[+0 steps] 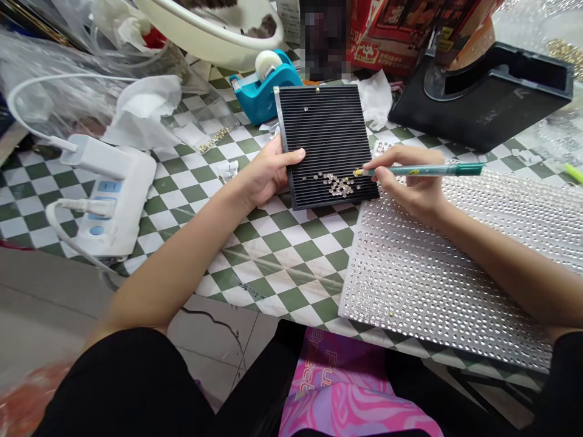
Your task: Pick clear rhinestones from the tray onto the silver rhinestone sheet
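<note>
My left hand [273, 172] grips the left edge of a black ridged tray [328, 133], its thumb on top and its fingers beneath. A loose cluster of small clear rhinestones [339, 184] lies near the tray's lower edge, with a single stone higher up. My right hand [407, 182] pinches a green-ended pen-like stick [460, 170], whose yellowish tip points left, over the tray beside the rhinestones. Under my right wrist and forearm lies a white sheet [437, 273] covered with rows of shiny stones.
A blue tape dispenser [264, 91] stands behind the tray, near a cream basin [218, 42]. At left is a white power strip [113, 200] with plugs and cables. A black holder [483, 97] and a red printed box [387, 36] stand at the back right.
</note>
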The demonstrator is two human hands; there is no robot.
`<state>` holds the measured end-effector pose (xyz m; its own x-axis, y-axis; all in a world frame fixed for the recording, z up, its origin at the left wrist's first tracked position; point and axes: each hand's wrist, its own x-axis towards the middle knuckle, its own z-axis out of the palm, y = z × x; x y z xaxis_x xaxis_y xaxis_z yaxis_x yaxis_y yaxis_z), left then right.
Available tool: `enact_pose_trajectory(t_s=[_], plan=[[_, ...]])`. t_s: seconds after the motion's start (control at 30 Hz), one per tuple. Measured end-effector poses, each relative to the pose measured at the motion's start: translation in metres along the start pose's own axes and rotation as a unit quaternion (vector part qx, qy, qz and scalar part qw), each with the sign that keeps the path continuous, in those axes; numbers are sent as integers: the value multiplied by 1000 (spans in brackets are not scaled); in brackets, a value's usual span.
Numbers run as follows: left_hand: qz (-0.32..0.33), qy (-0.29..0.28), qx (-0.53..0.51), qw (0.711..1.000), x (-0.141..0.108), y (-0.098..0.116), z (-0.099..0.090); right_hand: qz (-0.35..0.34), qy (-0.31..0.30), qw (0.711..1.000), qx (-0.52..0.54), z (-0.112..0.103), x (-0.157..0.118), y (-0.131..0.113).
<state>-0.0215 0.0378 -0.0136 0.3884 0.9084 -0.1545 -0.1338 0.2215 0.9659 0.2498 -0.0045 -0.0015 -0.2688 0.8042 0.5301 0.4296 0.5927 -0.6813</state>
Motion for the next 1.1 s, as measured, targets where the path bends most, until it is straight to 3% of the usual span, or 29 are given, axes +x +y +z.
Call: enact_pose_trajectory(t_s=[0.13,0.2,0.4,0.73,1.1], plan=[[5,-14,2,1000,0,-1,-2,64,109,992,-30,-5,2,17],[2,-15,4,1000,1,-2,-3,68,129,988,-51,-8,4,27],[-10,-13,-1,1000,1,-1,-3,63,93,992,-56,-10,5,38],[-9,-11,-2,1000,2,-2,-2,56,100,991,-70,-7,4,42],[-53,15,-57,997,-1,4,0,45,100,992,-67,-2,11,20]])
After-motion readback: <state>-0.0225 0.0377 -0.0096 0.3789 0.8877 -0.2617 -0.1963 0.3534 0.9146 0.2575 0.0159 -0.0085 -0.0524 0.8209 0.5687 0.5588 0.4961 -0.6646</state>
